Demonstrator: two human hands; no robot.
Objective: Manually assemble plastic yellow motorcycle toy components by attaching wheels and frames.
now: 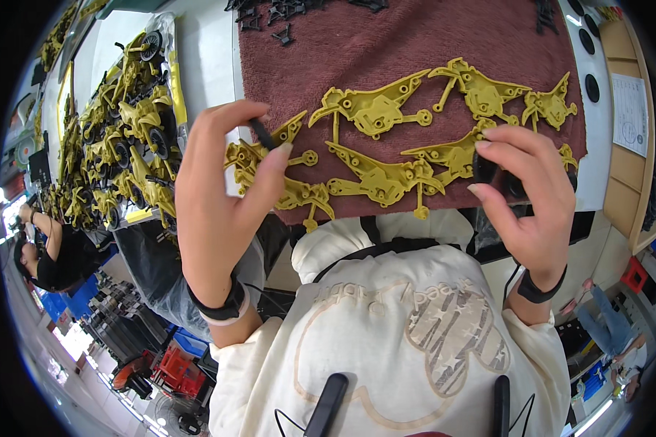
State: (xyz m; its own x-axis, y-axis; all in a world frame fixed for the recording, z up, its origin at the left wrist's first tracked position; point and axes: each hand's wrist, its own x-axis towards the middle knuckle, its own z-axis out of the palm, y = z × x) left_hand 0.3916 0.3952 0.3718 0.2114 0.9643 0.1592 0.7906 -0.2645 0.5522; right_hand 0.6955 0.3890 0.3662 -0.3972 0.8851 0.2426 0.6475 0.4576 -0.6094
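Pinching a small dark rod-like part [261,133] between thumb and fingertips, the left hand [222,204] hangs over the near-left corner of a maroon towel [415,44] spread on the worktop [204,65]. The grip is narrow, only the tips closed on the piece, which leaves its end free, probably so it can be lined up with one of the yellow plastic frame pieces [375,109] lying flat on the cloth just beyond. These pieces are laid out side by side in rows, apart enough that each can be taken singly; the towel likely keeps them from sliding.

The right hand [532,197] curls its fingers round a black, roundish part [488,171] at the towel's right near edge, thumb below and fingers over it, so it is closed on the piece; much of the part is hidden.

More small black parts [284,14] lie at the towel's far edge. On the left of the worktop stands a crowd of assembled yellow toy motorbikes [135,124] with black wheels, kept clear of the loose pieces.
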